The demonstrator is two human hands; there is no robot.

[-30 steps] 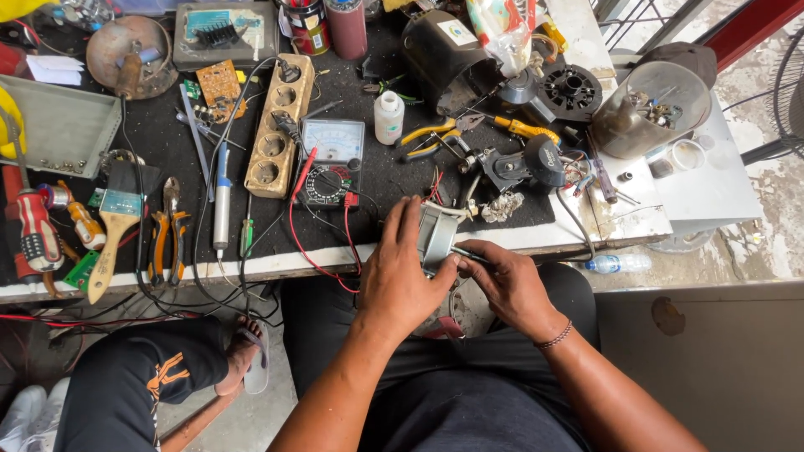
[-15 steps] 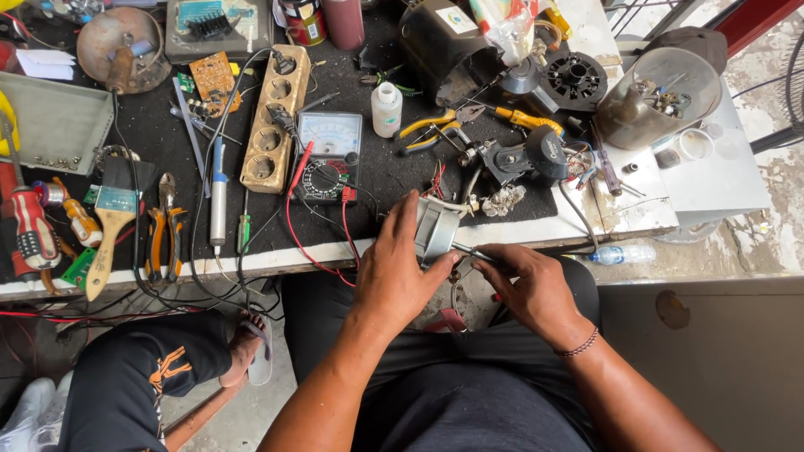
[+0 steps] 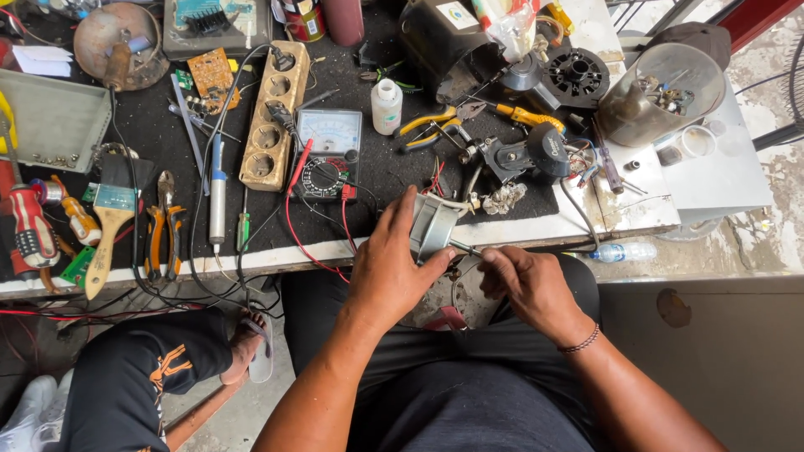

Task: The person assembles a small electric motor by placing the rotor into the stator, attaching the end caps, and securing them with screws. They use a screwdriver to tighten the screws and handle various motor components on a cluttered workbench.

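Left hand (image 3: 389,272): palm down, fingers wrapping the motor (image 3: 433,228), gripping it firmly.
Right hand (image 3: 529,285): pinching a thin tool's (image 3: 466,247) end.
Motor: hanging just off the bench's (image 3: 586,219) front edge, shaft pointing right.

My left hand (image 3: 389,272) gripped a dull grey metal motor (image 3: 434,228); the mat (image 3: 377,167) was matt black, the power strip (image 3: 275,117) worn cream plastic.

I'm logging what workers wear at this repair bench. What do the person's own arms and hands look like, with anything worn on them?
Both forearms are bare, with no sleeves in view. The left hand has no glove, ring or watch that shows. The right hand is also ungloved; a thin dark beaded bracelet circles its wrist. No tape, bandage or other marking is visible on either arm.
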